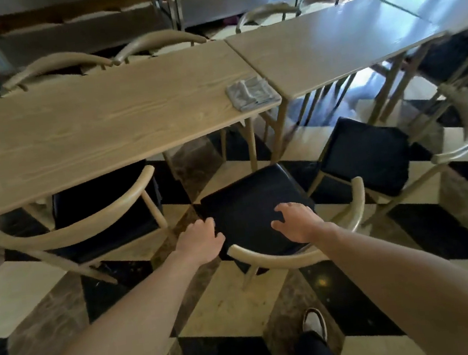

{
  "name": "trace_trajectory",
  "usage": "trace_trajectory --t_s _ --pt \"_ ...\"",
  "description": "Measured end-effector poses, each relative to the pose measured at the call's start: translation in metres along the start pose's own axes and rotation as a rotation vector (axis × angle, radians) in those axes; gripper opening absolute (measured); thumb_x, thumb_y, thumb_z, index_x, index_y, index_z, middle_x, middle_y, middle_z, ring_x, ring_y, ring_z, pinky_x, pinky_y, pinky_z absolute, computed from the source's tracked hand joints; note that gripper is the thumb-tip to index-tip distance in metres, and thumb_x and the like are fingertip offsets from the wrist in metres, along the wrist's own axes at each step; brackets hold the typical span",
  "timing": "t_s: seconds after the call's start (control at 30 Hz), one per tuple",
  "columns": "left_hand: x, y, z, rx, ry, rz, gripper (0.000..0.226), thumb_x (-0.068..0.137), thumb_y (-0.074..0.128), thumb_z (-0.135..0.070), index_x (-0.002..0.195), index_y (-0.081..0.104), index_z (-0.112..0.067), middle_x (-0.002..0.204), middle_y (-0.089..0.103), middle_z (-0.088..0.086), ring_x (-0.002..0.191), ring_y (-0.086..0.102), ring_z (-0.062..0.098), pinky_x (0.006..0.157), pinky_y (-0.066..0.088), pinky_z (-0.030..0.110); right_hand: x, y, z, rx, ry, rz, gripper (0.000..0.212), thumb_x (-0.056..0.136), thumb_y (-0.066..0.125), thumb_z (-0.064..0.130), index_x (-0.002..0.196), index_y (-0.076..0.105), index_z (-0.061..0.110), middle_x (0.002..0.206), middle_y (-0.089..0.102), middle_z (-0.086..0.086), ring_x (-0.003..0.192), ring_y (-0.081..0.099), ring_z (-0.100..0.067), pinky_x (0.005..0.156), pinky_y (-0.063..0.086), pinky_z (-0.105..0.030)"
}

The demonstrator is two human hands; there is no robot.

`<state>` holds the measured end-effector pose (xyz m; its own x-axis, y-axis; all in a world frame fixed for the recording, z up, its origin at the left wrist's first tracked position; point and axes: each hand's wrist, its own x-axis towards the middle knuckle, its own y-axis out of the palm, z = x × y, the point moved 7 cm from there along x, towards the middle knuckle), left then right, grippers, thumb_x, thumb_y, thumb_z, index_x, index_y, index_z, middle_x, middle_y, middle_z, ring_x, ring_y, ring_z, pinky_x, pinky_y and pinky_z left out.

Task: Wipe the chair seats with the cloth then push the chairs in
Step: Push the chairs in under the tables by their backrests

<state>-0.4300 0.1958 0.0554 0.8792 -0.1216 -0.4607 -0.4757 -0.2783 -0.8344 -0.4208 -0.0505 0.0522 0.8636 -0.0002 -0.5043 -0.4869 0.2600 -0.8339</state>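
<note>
Both hands, left hand [200, 239] and right hand [297, 222], hover with fingers loosely spread, holding nothing, over the stiff, probably light chair [247, 205]; its curved backrest [279, 256] just behind the fingers looks best to grip, the soft cloth [252, 93] lying well beyond them on the surface [89, 120].

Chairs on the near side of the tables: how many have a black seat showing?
3. The left chair is pushed under the table; the middle chair is under both hands; the right chair is pulled out. A fourth dark seat far right is unclear.

Both hands [200, 239] [297, 222] over mid chair seat [247, 199]; cloth [252, 93] on table [90, 126].
</note>
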Motion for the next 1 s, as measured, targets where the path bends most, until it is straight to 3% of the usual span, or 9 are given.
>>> trace_trajectory --t_s 0.1,0.23,0.43,0.63,0.83,0.9,1.0 --pt "0.013 0.012 -0.049 0.008 -0.025 -0.008 0.038 0.102 0.045 -0.039 0.134 0.051 -0.020 0.124 0.055 0.001 0.103 0.054 0.017 0.081 0.048 0.035 0.006 -0.003 -0.061 -0.029 -0.004 0.023 0.054 0.102 0.051 0.046 0.149 0.047 0.019 0.145 0.053 -0.008 0.133 0.049 -0.029 0.112 0.041 -0.047" --pt "0.026 0.044 -0.125 0.067 -0.076 0.006 0.043 0.103 0.043 -0.039 0.141 0.048 -0.020 0.135 0.053 0.003 0.118 0.055 0.023 0.094 0.050 0.040 0.017 -0.008 -0.137 -0.063 -0.069 0.105 0.050 0.102 0.050 0.045 0.145 0.049 0.018 0.140 0.053 -0.008 0.129 0.051 -0.029 0.108 0.044 -0.047" --pt "0.015 0.095 -0.177 0.110 -0.103 0.073 0.039 0.103 0.040 -0.040 0.134 0.052 -0.018 0.127 0.054 0.002 0.114 0.054 0.024 0.090 0.048 0.038 0.025 -0.008 -0.186 -0.111 -0.162 0.200 0.046 0.103 0.047 0.043 0.142 0.051 0.018 0.132 0.054 -0.006 0.122 0.053 -0.028 0.102 0.047 -0.045" --pt "-0.006 0.124 -0.178 0.126 -0.100 0.116 0.023 0.104 0.041 -0.037 0.106 0.058 -0.021 0.109 0.054 0.000 0.097 0.054 0.018 0.087 0.051 0.039 0.014 -0.014 -0.215 -0.174 -0.197 0.234 0.026 0.104 0.050 0.033 0.118 0.067 0.019 0.114 0.060 -0.003 0.104 0.064 -0.024 0.095 0.055 -0.044" --pt "-0.025 0.130 -0.165 0.026 -0.124 -0.039 0.021 0.103 0.044 -0.034 0.105 0.060 -0.021 0.111 0.053 -0.002 0.093 0.057 0.017 0.079 0.053 0.036 0.007 -0.025 -0.238 -0.144 -0.135 0.163 0.024 0.104 0.050 0.024 0.115 0.071 0.017 0.111 0.068 -0.002 0.099 0.067 -0.021 0.086 0.057 -0.036" --pt "-0.036 0.134 -0.155 0.066 -0.171 0.002 0.023 0.103 0.044 -0.035 0.110 0.060 -0.020 0.118 0.054 -0.002 0.101 0.057 0.019 0.078 0.050 0.034 0.015 -0.032 -0.245 -0.157 -0.083 0.142 0.024 0.104 0.050 0.022 0.111 0.071 0.013 0.102 0.069 -0.002 0.091 0.067 -0.020 0.078 0.058 -0.035" --pt "-0.051 0.146 -0.135 0.085 -0.298 0.064 0.026 0.102 0.048 -0.034 0.119 0.060 -0.018 0.124 0.056 0.003 0.109 0.058 0.023 0.089 0.053 0.038 0.035 -0.041 -0.269 -0.058 0.092 0.010 0.019 0.101 0.055 0.030 0.092 0.066 0.017 0.083 0.061 0.002 0.069 0.063 -0.015 0.053 0.049 -0.031"
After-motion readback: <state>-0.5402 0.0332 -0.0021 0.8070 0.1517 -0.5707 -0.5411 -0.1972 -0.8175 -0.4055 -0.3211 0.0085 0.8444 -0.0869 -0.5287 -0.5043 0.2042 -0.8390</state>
